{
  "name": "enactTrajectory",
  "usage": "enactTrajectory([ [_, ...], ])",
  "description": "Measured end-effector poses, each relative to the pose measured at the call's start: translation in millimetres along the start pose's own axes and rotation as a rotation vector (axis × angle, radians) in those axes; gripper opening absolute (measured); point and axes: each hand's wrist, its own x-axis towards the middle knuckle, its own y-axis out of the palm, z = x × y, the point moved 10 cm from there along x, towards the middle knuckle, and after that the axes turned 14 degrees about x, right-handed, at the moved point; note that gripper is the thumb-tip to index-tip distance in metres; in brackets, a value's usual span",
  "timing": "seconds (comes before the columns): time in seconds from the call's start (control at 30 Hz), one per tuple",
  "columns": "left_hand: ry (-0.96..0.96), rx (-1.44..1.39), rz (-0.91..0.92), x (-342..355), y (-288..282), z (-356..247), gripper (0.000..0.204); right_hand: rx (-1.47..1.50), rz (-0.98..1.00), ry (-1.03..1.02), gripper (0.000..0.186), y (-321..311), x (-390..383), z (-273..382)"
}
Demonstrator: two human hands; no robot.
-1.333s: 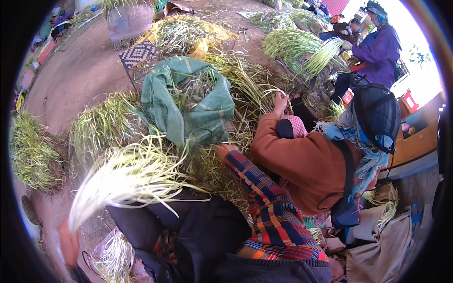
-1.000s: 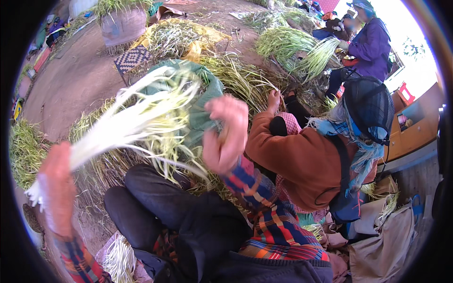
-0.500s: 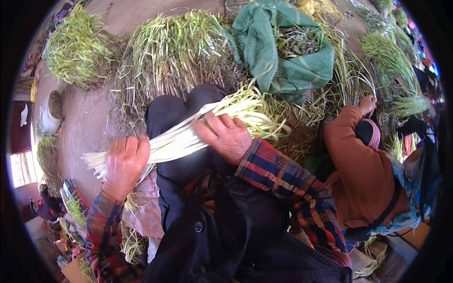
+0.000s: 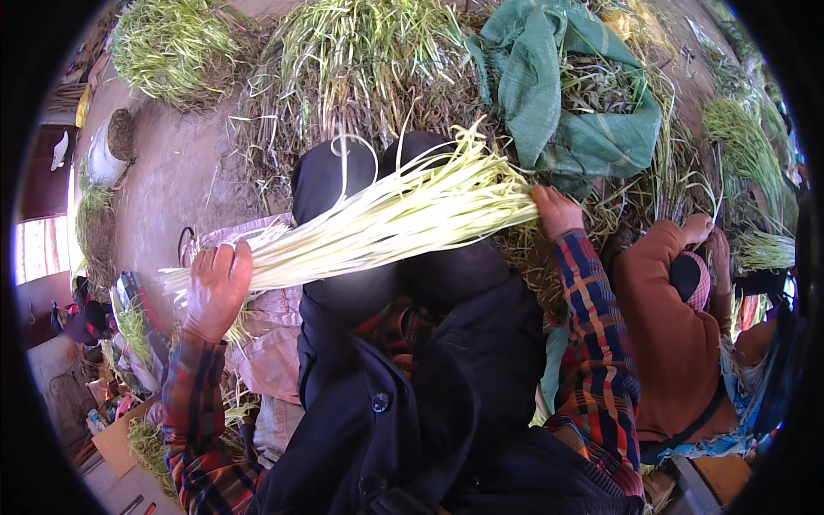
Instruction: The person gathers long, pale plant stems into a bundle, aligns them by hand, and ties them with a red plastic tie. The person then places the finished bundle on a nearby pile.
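Note:
A long bunch of pale stalks with thin yellow-green leaves (image 4: 386,219) lies nearly level across my dark-clad knees (image 4: 335,163). My left hand (image 4: 219,283) is closed around its white end, at the left. Out at the right, my right hand (image 4: 556,210) has its fingers curled on the leafy tips, just below a crumpled green woven sack (image 4: 601,142). Beneath the bunch, on the left of my lap, is pinkish sacking (image 4: 266,369), with loose stalks beside it.
Heaps of uncleaned greens (image 4: 352,60) lie ahead, another pile (image 4: 172,47) at upper left. A pale container (image 4: 107,150) stands on the dirt floor at left. A co-worker in a rust top (image 4: 665,352) sits close at my right, their hands among stalks.
Earlier the bunch swung upward in my left hand; it now rests level over my knees. My right hand has moved rightward from the bunch's middle to its tips. The view has tilted downward.

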Motion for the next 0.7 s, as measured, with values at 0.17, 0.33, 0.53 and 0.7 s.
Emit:
enactTrajectory([
  [0.17, -0.077, 0.047, -0.082, -22, -8, 27, 0.032, -0.207, 0.526, 0.817, 0.037, 20, -66, -166],
  [0.33, -0.043, 0.12, -0.016, -12, -8, 25, 0.031, -0.316, 0.236, 0.459, 0.034, -42, 22, -82],
  [0.53, 0.004, 0.224, -0.185, 6, -57, 18, 0.03, 0.366, -0.232, -0.579, 0.031, -149, 63, 232],
  [0.7, 0.04, 0.231, -0.246, 3, -82, 5, 0.03, 0.621, 0.126, -1.067, 0.082, -95, 0, 400],
])
